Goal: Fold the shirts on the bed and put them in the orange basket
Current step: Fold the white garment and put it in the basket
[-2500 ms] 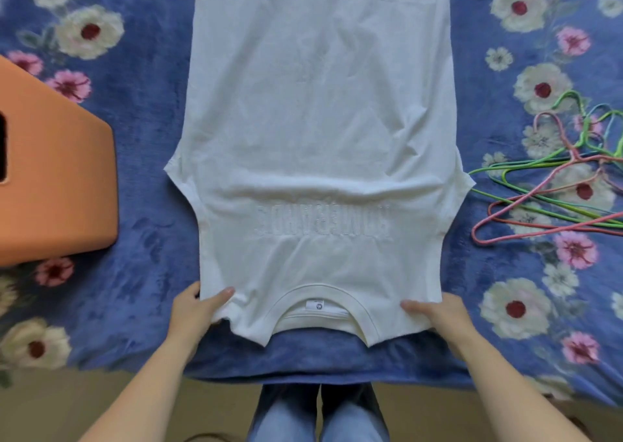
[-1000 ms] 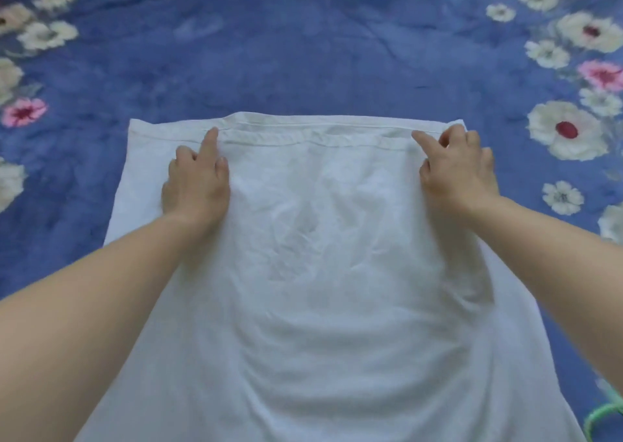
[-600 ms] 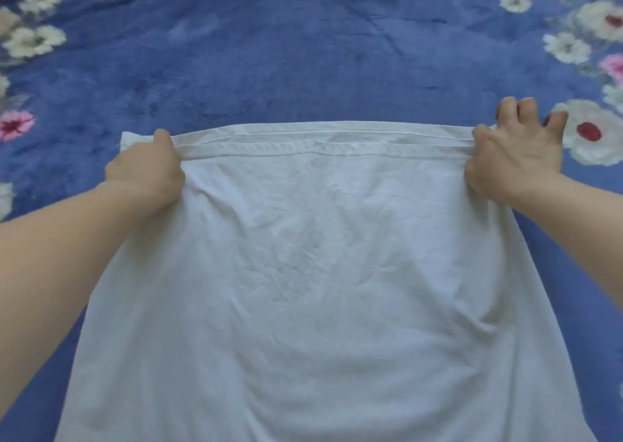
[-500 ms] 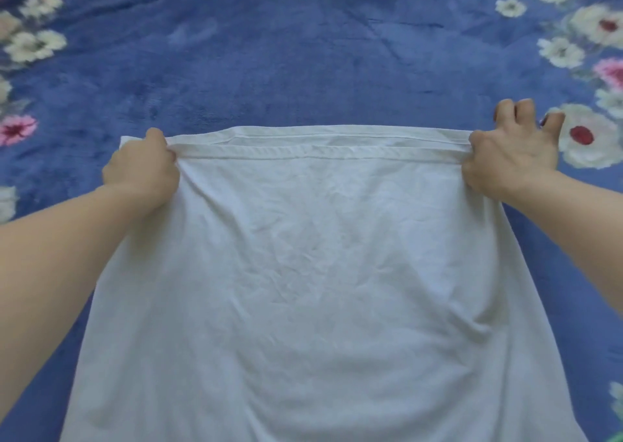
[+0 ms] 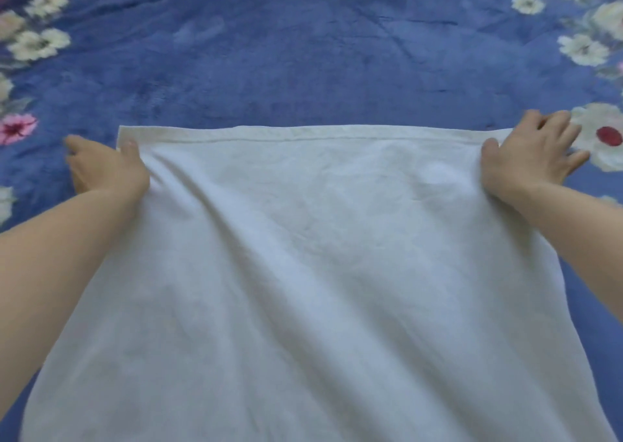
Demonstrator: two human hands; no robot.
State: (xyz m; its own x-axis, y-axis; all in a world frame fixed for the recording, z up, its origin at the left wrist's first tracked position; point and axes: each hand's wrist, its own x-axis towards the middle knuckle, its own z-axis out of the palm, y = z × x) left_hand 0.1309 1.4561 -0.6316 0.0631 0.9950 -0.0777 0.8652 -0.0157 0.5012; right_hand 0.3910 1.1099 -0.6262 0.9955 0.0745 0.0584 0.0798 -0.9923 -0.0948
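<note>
White shirt [image 5: 320, 273] lies spread flat on the blue flowered blanket [image 5: 303, 54], hem [image 5: 303, 133] at the far edge. Left hand [image 5: 104, 168] sits at the far left corner, thumb pressed on the cloth, fingers out on the blanket. Right hand [image 5: 532, 158] is at the far right corner, fingers splayed and straight, thumb on the hem. Neither hand clasps the shirt.

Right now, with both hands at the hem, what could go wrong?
A long wrinkle runs down the shirt from the left hand; folding now would likely press it in. The right hand lies mostly on the blanket, only its thumb on the hem, so that corner may slip.
</note>
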